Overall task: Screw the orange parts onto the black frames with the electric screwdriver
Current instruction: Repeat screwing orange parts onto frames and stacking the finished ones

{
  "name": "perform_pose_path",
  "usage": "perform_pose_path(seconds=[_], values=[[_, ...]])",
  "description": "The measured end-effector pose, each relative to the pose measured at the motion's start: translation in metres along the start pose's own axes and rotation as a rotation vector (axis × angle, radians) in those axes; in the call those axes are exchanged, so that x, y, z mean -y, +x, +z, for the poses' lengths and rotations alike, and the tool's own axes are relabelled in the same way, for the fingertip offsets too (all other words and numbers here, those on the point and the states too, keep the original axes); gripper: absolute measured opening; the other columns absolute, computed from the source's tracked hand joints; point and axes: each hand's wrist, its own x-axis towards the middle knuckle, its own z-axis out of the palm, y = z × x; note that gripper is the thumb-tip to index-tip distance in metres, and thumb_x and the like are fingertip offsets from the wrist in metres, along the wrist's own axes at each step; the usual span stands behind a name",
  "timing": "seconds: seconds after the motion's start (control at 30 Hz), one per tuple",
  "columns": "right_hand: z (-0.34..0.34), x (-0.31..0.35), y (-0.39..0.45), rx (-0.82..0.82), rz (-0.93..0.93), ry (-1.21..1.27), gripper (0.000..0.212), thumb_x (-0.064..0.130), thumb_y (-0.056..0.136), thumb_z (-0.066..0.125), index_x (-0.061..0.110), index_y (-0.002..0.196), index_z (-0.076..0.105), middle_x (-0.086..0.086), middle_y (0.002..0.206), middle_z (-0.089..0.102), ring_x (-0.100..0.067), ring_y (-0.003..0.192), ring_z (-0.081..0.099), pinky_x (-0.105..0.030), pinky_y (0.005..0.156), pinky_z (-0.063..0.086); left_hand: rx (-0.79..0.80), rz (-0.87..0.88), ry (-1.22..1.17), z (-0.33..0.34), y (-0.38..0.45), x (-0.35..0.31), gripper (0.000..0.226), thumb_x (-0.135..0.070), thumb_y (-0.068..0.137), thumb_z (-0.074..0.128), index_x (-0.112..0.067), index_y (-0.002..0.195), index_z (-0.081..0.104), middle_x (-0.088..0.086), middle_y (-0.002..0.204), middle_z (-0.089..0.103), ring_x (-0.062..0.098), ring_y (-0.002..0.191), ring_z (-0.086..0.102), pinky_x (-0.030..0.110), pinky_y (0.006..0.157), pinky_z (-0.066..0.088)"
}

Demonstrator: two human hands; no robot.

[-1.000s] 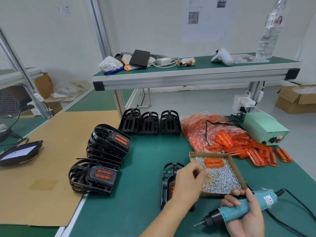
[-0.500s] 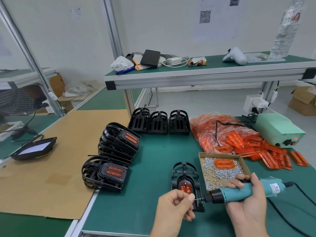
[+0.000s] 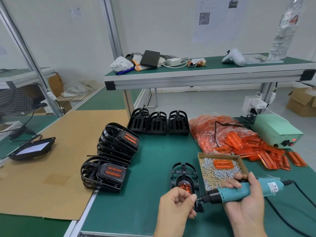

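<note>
Black and light, the stiff frame [image 3: 185, 181] near the worktop's front edge will skate unless you pin its rim, your left hand [image 3: 176, 204] pinching a tiny, easily dropped screw at the bit, your right hand [image 3: 246, 200] gripping the screwdriver [image 3: 239, 192].

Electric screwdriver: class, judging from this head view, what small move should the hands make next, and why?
Probably swing the electric screwdriver down over the black frame. The left hand pinches at the bit tip, apparently seating a screw, though it is too small to see. The right hand holds the tool nearly level, and the orange part sits in the frame just behind.
</note>
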Motion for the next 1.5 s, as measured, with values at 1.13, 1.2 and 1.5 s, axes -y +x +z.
perform_pose_path(seconds=[1.13, 1.2, 1.5], values=[[0.067, -0.035, 0.004, 0.33, -0.148, -0.65, 0.029, 0.009, 0.095, 0.07, 0.027, 0.073, 0.065, -0.011, 0.074, 0.066, -0.018, 0.053, 0.052, -0.026, 0.052, 0.048, -0.066, 0.45, 0.861, -0.02, 0.027, 0.016, 0.018, -0.031, 0.092, 0.072, -0.039, 0.107, 0.077, -0.022, 0.103, 0.057, 0.01, 0.106, 0.046, 0.009, 0.093, 0.032], [0.069, -0.04, 0.001, 0.367, -0.172, -0.747, 0.032, 0.008, 0.095, 0.071, 0.028, 0.07, 0.067, -0.012, 0.075, 0.068, -0.019, 0.053, 0.052, -0.027, 0.05, 0.047, -0.091, 0.494, 0.934, -0.015, 0.028, 0.022, 0.014, -0.029, 0.09, 0.072, -0.037, 0.101, 0.077, -0.016, 0.099, 0.061, 0.017, 0.099, 0.046, 0.009, 0.089, 0.029], [0.062, -0.047, -0.002, 0.374, -0.164, -0.822, 0.03, 0.008, 0.095, 0.072, 0.023, 0.07, 0.066, -0.012, 0.074, 0.069, -0.019, 0.053, 0.054, -0.027, 0.051, 0.048, -0.168, 0.506, 1.032, -0.015, 0.027, 0.035, 0.012, -0.029, 0.077, 0.084, -0.032, 0.085, 0.075, -0.019, 0.093, 0.056, 0.013, 0.102, 0.051, 0.036, 0.085, 0.034]])
